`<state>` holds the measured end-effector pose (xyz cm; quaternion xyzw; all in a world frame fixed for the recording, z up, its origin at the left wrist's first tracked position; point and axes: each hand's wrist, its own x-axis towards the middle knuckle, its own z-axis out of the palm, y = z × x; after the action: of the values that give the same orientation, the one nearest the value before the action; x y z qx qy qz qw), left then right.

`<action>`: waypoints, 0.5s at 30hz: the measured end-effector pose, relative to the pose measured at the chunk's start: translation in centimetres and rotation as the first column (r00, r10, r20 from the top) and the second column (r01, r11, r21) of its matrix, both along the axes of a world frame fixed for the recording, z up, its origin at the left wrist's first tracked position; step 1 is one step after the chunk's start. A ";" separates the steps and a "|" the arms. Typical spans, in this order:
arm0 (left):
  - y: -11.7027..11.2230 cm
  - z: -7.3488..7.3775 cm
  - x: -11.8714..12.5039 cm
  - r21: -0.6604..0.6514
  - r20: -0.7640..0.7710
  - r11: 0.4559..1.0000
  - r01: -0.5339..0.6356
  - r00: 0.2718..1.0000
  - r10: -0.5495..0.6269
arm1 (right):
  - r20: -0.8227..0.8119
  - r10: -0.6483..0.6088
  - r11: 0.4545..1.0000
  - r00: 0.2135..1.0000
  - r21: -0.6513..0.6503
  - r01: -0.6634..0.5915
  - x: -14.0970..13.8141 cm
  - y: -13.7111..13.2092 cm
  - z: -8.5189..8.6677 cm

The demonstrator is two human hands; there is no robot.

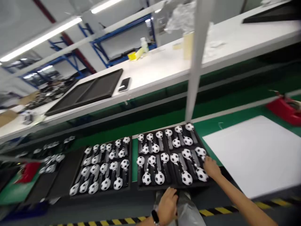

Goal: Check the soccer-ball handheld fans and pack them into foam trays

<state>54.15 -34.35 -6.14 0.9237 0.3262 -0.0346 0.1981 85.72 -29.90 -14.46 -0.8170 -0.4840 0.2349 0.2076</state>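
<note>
Two black trays (174, 185) of small soccer balls (187, 178) lie on a green surface (162, 147), a white sheet (254, 153) just to their right. The right hand (211, 168) rests open at the right tray's corner, fingers beside a ball; the left hand (167, 205), wearing a watch (155, 217), sits loosely open at its front edge, holding nothing. Above runs a white shelf (164, 69) with a phone (124, 84), and blue racks (101, 47) stand beyond under strip lights (39, 39).

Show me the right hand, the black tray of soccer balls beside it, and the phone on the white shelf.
right hand (211, 168), head view, back of the hand
black tray (150, 187), head view, front rim
phone (124, 84), head view, dark screen
</note>
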 end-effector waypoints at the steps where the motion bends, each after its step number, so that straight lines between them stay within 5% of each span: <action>1: -0.7 -0.3 -4.2 0.005 -0.009 0.985 -0.174 0.985 0.174 | 0.039 -0.008 1.000 0.999 0.007 0.008 -0.5 0.5 0.4; 3: -1.6 -0.5 -12.2 0.044 0.012 0.874 -0.484 0.875 0.484 | 0.098 -0.015 0.994 0.995 0.106 0.004 -2.8 2.8 1.5; 5: -1.5 0.1 -19.4 0.110 0.063 0.690 -0.715 0.698 0.713 | 0.044 0.047 0.965 0.998 0.256 -0.056 -7.4 6.1 3.0; 7: 0.1 1.3 -26.2 0.194 0.126 0.486 -0.852 0.513 0.849 | -0.177 0.219 0.924 0.960 0.354 -0.145 -14.5 9.6 4.6; 9: 2.9 3.0 -33.2 0.257 0.193 0.296 -0.920 0.349 0.917 | -0.464 0.385 0.898 0.798 0.387 -0.208 -23.0 12.6 5.8; 11: 6.7 4.6 -40.7 0.270 0.222 0.189 -0.944 0.252 0.942 | -0.632 0.420 0.904 0.651 0.355 -0.239 -31.7 15.1 6.3; 15: 15.6 6.1 -56.3 0.222 0.193 0.058 -0.973 0.102 0.976 | -0.591 0.169 0.982 0.789 0.028 -0.189 -45.1 19.3 5.1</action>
<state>-2.20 -18.74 -0.02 0.4826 0.8620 0.1523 0.0286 40.67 -10.65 -9.31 -0.6572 -0.4665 0.5037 0.3112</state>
